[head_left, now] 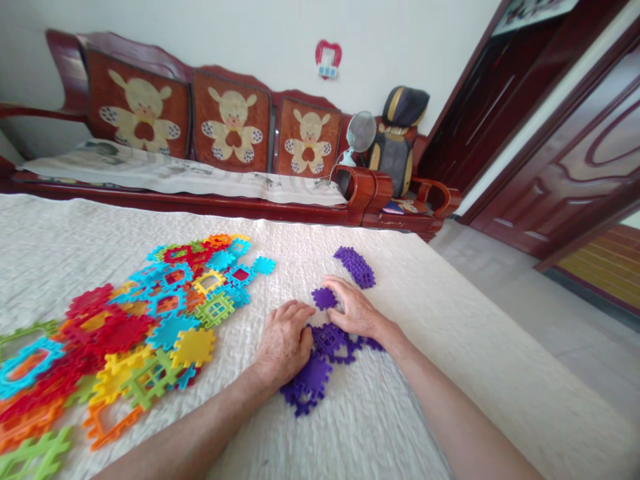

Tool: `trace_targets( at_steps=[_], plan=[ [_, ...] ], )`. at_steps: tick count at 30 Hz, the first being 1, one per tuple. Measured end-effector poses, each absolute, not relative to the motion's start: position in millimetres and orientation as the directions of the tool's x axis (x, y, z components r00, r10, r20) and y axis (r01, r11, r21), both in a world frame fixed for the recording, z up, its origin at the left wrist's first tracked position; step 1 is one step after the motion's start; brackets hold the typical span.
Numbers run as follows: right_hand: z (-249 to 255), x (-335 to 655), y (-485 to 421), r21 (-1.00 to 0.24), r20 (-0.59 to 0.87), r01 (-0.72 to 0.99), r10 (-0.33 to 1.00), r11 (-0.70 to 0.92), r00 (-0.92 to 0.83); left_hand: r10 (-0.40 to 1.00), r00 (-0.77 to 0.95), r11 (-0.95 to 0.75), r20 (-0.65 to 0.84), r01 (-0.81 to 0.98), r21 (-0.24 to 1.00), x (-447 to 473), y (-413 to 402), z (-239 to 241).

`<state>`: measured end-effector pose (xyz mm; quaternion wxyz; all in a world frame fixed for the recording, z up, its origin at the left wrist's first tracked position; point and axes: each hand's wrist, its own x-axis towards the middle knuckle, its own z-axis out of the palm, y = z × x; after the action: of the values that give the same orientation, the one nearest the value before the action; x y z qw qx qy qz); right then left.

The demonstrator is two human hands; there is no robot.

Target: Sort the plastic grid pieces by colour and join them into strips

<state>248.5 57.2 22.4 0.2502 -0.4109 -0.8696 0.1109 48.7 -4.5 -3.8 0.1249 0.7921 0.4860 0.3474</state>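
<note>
Left hand [285, 341] was laid flat on joined purple tiles [311, 381]; a loose purple tile [325, 298] was touched by right hand [358, 311], fingers spread. Joints could be sprung by the yielding quilt [450, 333].

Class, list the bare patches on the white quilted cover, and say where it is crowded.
Bare: the white quilted cover right of the right hand out to its edge; the far strip before the red wooden bench; the near patch between the forearms. Crowded: the multicoloured plastic tile heap at left, and purple plastic tiles under the left hand.
</note>
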Motion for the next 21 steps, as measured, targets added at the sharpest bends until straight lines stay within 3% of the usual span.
trace_targets(
  at_steps=[8,15,21],
  plan=[
    [24.9,242.8,55.3,-0.391,0.354,0.652,0.760,0.650,-0.546,0.856,0.294,-0.498,0.426,0.690,0.525,49.1,-5.0,-1.2],
    [32.2,265.5,58.4,-0.298,0.641,0.744,0.703,0.598,-0.308,0.848,0.294,-0.507,0.441,0.691,0.515,47.6,-3.1,-5.9],
    [19.5,306.4,67.9,-0.274,0.651,0.830,0.729,0.486,-0.212,0.843,0.289,-0.513,0.454,0.685,0.518,47.6,-3.4,-5.9]
  ],
)
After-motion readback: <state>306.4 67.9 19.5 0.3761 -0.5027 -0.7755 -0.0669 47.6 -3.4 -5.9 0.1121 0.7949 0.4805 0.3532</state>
